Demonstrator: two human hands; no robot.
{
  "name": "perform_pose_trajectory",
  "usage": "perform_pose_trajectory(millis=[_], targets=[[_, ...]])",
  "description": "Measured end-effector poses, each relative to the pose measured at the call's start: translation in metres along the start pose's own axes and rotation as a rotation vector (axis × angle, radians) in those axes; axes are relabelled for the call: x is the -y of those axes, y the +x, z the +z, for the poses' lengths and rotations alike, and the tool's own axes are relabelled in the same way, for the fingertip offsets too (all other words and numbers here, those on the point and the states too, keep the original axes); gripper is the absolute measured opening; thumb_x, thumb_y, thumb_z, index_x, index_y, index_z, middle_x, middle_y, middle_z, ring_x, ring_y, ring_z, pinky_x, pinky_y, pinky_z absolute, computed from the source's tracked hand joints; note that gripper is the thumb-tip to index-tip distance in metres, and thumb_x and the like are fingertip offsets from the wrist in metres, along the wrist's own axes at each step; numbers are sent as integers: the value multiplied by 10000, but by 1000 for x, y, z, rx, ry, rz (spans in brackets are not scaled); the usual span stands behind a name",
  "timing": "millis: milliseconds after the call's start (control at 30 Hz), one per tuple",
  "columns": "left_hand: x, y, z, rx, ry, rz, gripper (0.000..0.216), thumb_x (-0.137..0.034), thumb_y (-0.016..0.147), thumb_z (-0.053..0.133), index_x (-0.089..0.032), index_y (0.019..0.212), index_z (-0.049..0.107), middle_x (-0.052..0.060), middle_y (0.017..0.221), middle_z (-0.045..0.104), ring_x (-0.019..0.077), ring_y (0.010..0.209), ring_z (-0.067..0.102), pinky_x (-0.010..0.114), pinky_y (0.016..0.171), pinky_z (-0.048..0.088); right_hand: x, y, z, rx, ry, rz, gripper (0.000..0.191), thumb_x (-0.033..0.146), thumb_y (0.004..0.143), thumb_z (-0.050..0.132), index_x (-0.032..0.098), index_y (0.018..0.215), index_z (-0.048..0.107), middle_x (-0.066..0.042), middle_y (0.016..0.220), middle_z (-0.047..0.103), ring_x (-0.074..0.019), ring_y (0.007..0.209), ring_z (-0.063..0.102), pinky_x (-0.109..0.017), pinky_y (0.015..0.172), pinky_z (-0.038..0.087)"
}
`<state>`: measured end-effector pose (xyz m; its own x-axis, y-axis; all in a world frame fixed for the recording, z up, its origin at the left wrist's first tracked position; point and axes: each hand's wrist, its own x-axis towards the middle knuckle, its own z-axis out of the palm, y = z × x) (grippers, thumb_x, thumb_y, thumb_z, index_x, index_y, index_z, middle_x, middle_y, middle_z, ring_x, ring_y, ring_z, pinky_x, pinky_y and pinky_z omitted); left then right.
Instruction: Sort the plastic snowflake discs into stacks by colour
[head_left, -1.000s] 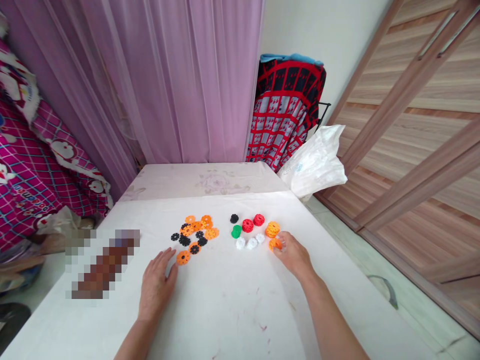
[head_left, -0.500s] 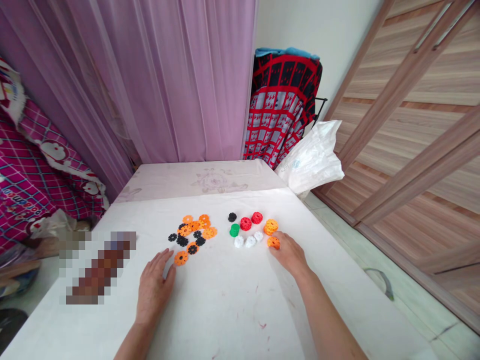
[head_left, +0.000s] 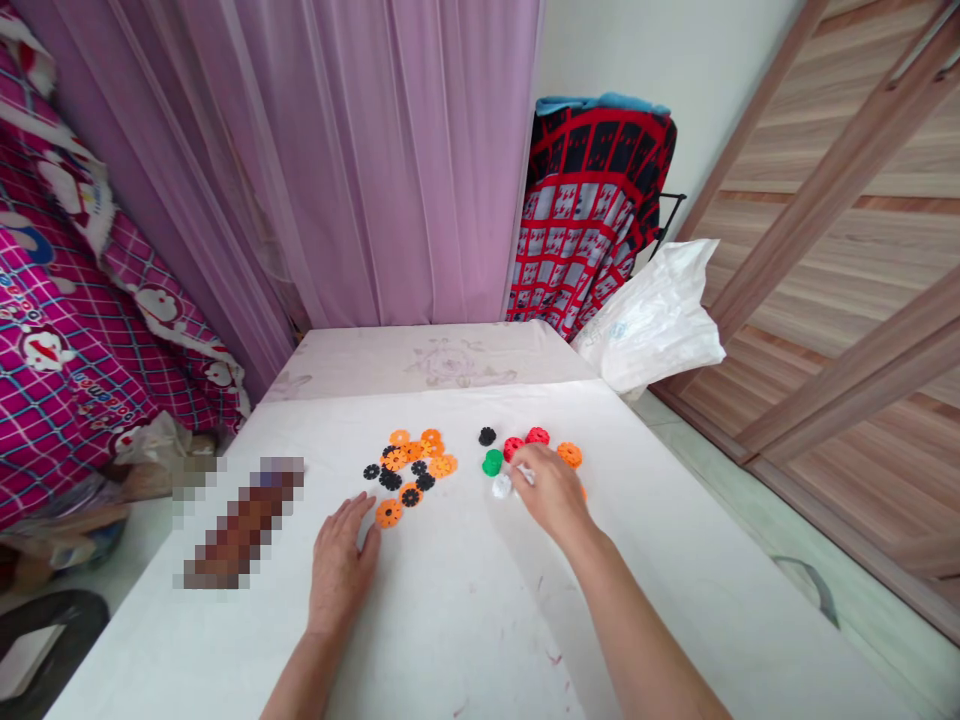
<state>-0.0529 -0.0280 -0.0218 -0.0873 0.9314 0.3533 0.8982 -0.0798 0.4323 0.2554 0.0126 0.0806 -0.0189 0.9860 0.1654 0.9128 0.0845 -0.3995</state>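
Note:
My left hand (head_left: 341, 560) lies flat on the white table (head_left: 465, 610), fingers spread, its fingertips close to an orange disc (head_left: 388, 513) at the near edge of a loose pile of orange and black notched discs (head_left: 411, 465). My right hand (head_left: 551, 490) reaches over the sorted stacks, with its fingers curled onto the white discs (head_left: 501, 487). Beside it stand a green stack (head_left: 493, 462), two red stacks (head_left: 537, 436), a black stack (head_left: 487, 436) and an orange stack (head_left: 569, 454). The hand hides part of the white and orange stacks.
A pixelated brown patch (head_left: 240, 525) lies on the table's left side. A white plastic bag (head_left: 656, 320) sits by the far right corner, with a red checked cloth (head_left: 592, 230) behind it. Purple curtains hang at the back and pink bedding (head_left: 75, 340) lies to the left.
My right hand has moved left from the orange stack at the right end to the white discs. The left hand has stayed flat on the table. The camera view has shifted slightly.

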Motion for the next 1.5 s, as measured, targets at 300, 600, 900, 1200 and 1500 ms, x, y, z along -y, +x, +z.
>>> perform_pose_trajectory(millis=[300, 600, 900, 1200, 1500], targets=[[-5, -1, -2, -12, -7, 14, 388, -326, 882, 422, -216, 1195, 624, 83, 1291, 629, 268, 1239, 538, 491, 1068, 381, 81, 43, 82, 233, -107, -127, 194, 182, 841, 531, 191, 1008, 628, -85, 1072, 669, -219, 1017, 572, -300, 802, 422], [-6, -1, -2, 1, -15, 11, 372, -312, 884, 433, -237, 1196, 621, 68, 1305, 622, 258, 1248, 534, 487, 1071, 373, 73, 24, 81, 48, -44, -161, 165, 174, 788, 585, 207, 948, 611, -64, 968, 677, -207, 925, 586, -297, 784, 437], [-3, -1, -2, 15, 6, 22, 396, -350, 888, 409, -233, 1201, 620, 62, 1308, 621, 260, 1256, 526, 486, 1073, 367, -45, -51, 45, -538, 120, -186, 168, 265, 817, 542, 227, 975, 582, -57, 1030, 683, -188, 939, 625, -312, 814, 498], [0, 0, -2, 18, 39, 18, 409, -375, 895, 389, -225, 1199, 618, 80, 1311, 616, 262, 1243, 538, 490, 1064, 381, -122, -41, 41, -635, -11, -44, 158, 310, 801, 519, 216, 896, 604, -61, 957, 687, -205, 887, 613, -331, 801, 492], [2, 2, -2, 0, 38, 47, 414, -378, 884, 393, -206, 1180, 626, 94, 1274, 638, 273, 1208, 561, 493, 1035, 410, -118, -43, 51, -597, -45, -95, 121, 273, 799, 527, 229, 842, 631, -56, 958, 670, -197, 858, 586, -329, 824, 465]])
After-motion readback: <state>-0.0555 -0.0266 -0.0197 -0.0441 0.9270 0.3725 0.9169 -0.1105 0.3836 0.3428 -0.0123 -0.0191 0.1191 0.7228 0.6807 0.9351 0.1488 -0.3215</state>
